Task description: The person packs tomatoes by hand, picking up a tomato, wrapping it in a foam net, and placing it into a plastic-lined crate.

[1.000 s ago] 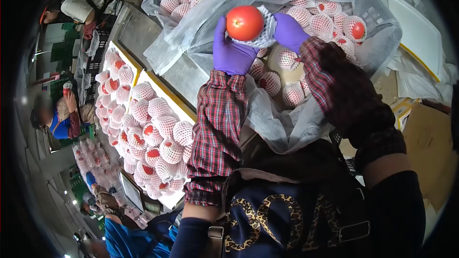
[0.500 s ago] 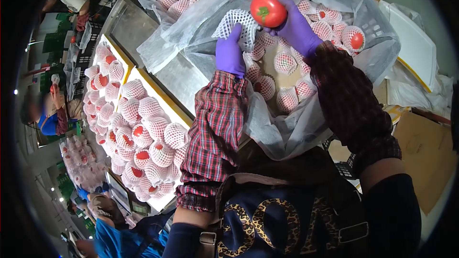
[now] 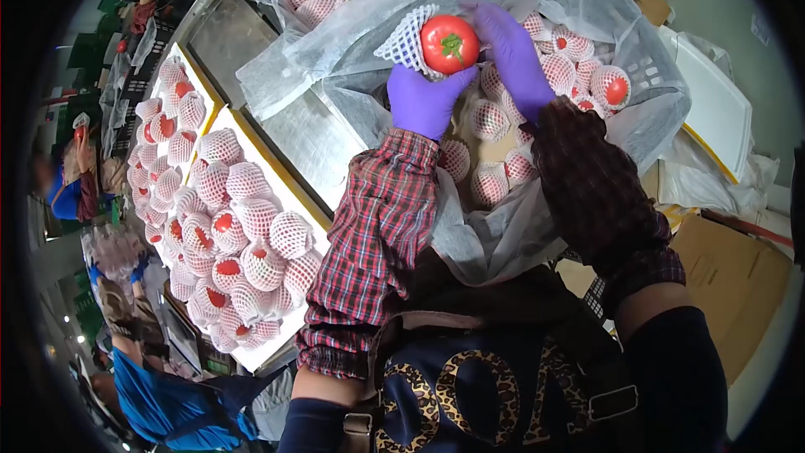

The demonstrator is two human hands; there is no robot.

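Left hand grasps the tomato from its near side, as I follow remotely through the head view, thumb along its lower edge. I see the tomato just beyond that hand and slightly to its right, round with no clear long axis, its stem side facing me. I judge the key relation to be the foam net, covering only the tomato's left side and jutting leftward. My right hand is released, fingers extended just beside the tomato's right; I cannot tell whether they touch. Underneath, netted tomatoes lie inside the liner.
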